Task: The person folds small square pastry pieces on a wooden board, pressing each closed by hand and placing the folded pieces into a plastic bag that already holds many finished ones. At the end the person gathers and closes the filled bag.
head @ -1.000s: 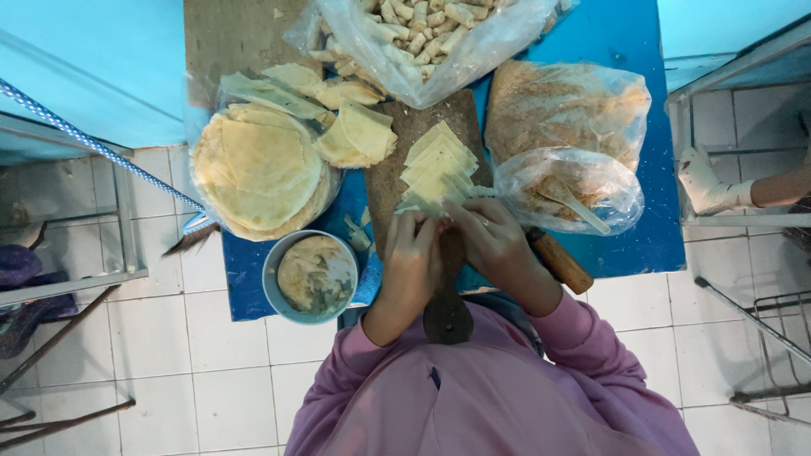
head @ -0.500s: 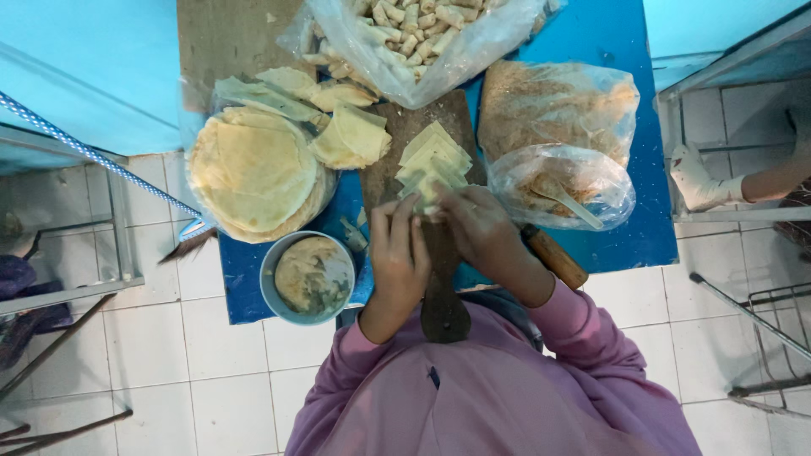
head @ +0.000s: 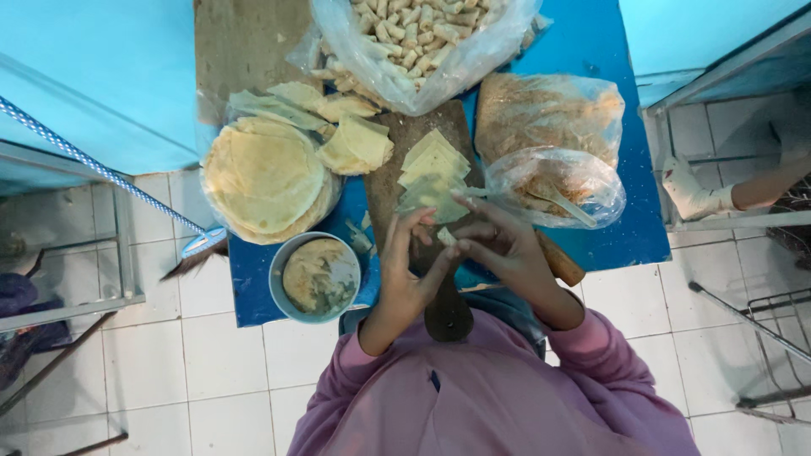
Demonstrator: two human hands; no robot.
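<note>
A: so the little wrap (head: 445, 237) is pinched between both hands, just above the board (head: 414, 152), near the cut sheets (head: 432, 173)

B: yeah, left hand (head: 405, 270) is half curled with the thumb under it, right hand (head: 498, 249) has fingertips closed on it from the other side

A: I reckon it could split or unroll if squeezed too hard, looks thin

B: and the paste bowl (head: 317, 277) sits right at the counter (head: 608, 51) edge, an elbow could knock it

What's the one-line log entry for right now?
left hand: on small roll | right hand: pinching it | under: wooden board | near: paste bowl
</note>
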